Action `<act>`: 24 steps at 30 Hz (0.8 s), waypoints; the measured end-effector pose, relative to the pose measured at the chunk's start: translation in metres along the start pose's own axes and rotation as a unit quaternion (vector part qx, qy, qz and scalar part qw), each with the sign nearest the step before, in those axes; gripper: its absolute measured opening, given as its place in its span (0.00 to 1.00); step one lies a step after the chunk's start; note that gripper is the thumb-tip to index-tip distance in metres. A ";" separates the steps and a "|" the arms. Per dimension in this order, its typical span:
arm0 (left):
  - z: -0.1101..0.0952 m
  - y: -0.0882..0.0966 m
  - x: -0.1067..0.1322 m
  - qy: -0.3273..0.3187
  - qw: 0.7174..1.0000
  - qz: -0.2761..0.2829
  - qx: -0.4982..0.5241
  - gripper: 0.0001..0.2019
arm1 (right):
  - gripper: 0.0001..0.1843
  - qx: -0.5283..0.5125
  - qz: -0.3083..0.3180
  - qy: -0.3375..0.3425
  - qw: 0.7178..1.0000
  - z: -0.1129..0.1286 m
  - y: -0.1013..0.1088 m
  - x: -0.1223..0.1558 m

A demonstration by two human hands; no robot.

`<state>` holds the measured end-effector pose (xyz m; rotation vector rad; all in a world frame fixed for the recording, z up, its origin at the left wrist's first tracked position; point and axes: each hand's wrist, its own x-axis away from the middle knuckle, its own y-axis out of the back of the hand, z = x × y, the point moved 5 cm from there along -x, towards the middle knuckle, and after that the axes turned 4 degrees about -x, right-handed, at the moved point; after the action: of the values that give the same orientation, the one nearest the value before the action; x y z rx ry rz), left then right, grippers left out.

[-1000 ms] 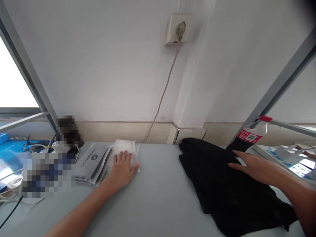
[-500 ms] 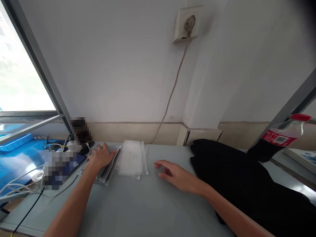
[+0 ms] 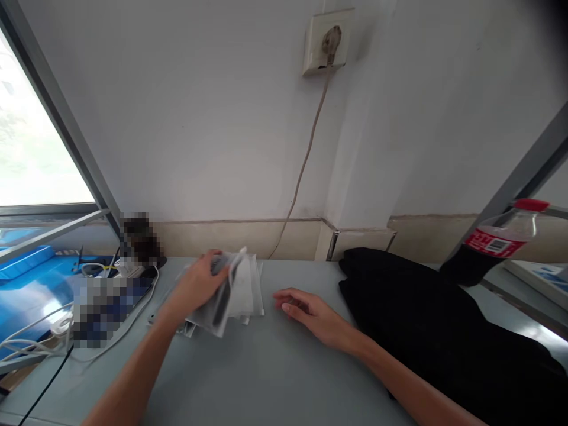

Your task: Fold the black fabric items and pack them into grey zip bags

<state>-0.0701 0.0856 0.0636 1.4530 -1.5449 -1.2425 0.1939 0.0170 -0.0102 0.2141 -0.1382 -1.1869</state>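
My left hand [image 3: 199, 285] grips a frosted plastic zip bag [image 3: 219, 310] with something dark and flat inside; what that is I cannot make out. The bag is raised and tilted over the left pile, part of which shows beneath it. Just right of it, a stack of empty-looking frosted zip bags [image 3: 244, 290] lies on the grey table [image 3: 248, 378]. On the tabletop to the right of that stack is my right hand [image 3: 310, 313], fingers loosely curled and apart, holding nothing.
A black cloth [image 3: 421, 319] covers the table's right side, with a cola bottle [image 3: 492, 245] leaning behind it. White cables [image 3: 128, 334] and a blurred-out device [image 3: 110, 307] lie at the left. From a wall socket [image 3: 328, 41] a cord hangs down behind the table.
My left hand has closed on a bag from the left pile, lifted it and moved right. My right hand has barely moved. The view has shifted slightly.
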 end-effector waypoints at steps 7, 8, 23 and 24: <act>-0.085 -0.060 0.060 -0.146 0.983 0.015 0.107 0.27 | 0.23 -0.253 0.009 -0.059 0.966 0.005 -0.015 0.010; -0.087 -0.061 0.063 -0.152 0.983 0.010 0.104 0.27 | 0.22 -0.263 -0.012 -0.087 0.961 0.003 -0.014 0.012; -0.066 -0.073 0.047 -0.133 0.918 0.240 0.286 0.20 | 0.24 -0.018 -0.080 0.012 0.997 0.001 -0.006 0.001; -0.068 -0.075 0.047 -0.142 0.912 0.239 0.302 0.20 | 0.23 -0.018 -0.066 0.005 0.998 0.000 -0.009 0.002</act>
<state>0.0112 0.0318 0.0092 1.1374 -2.4591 -0.7240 0.1866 0.0124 -0.0124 0.2002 -0.0953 -1.3187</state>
